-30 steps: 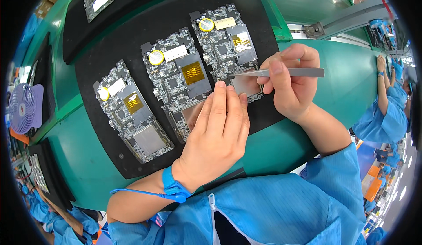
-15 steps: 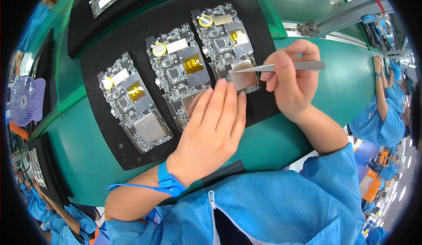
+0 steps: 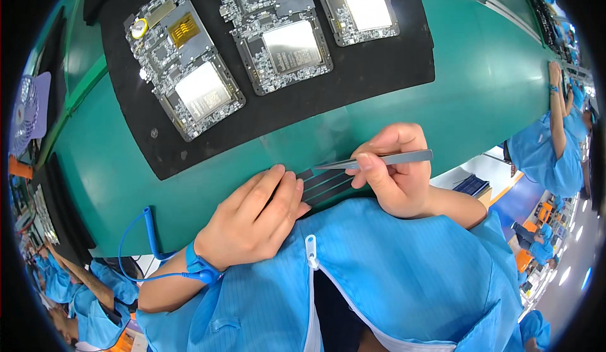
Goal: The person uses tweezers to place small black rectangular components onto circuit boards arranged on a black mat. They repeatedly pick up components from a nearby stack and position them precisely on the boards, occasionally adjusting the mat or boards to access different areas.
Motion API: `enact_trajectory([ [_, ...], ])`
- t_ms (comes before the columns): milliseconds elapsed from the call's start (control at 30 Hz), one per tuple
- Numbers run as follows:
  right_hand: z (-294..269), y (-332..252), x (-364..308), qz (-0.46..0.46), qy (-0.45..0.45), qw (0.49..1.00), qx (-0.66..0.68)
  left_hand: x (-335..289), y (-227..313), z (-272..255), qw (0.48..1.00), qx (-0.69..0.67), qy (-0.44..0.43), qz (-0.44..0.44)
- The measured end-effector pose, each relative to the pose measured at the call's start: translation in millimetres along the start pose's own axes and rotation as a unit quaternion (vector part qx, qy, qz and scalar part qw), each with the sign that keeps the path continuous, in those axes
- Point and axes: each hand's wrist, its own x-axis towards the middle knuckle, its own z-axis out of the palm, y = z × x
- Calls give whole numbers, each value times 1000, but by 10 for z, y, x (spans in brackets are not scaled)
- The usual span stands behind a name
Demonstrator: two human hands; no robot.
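Observation:
My right hand [image 3: 398,175] grips metal tweezers [image 3: 404,157] between thumb and fingers. The tweezers' thin tips point left, at the upper edge of some flat black strips [image 3: 325,191] near the table's front edge. On the left end of these strips rests my left hand [image 3: 252,219], palm down, fingers extended and holding nothing visible. Beyond both hands, on a black mat [image 3: 265,122], lie three circuit boards: a left board [image 3: 180,65], a middle board [image 3: 281,43] and a right board [image 3: 356,5]. Each carries a shiny silver square plate.
The mat lies on a green table [image 3: 379,115]. A blue coiled cord [image 3: 151,232] runs to the band on my left wrist. At far left stand a purple fan [image 3: 28,106] and another dark mat with boards [image 3: 47,213]. Co-workers in blue sit on both sides.
Both hands have drawn back from the boards to the black strips by the table's front edge. The tweezers came along in my right hand. The view has shifted toward my body.

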Motion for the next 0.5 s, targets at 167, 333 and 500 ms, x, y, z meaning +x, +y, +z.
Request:
enact_trajectory([
  [167, 16, 49, -38, -19, 29, 999, 4, 21, 21, 17, 1000, -11, 1, -10],
  [333, 4, 12, -16, 45, 23, 994, 97, 17, 37, 39, 1000, -25, 11, -12],
  [500, -35, -34, -5, 65, 20, 995, 78, 30, 48, 43, 999, -32, 12, -11],
])
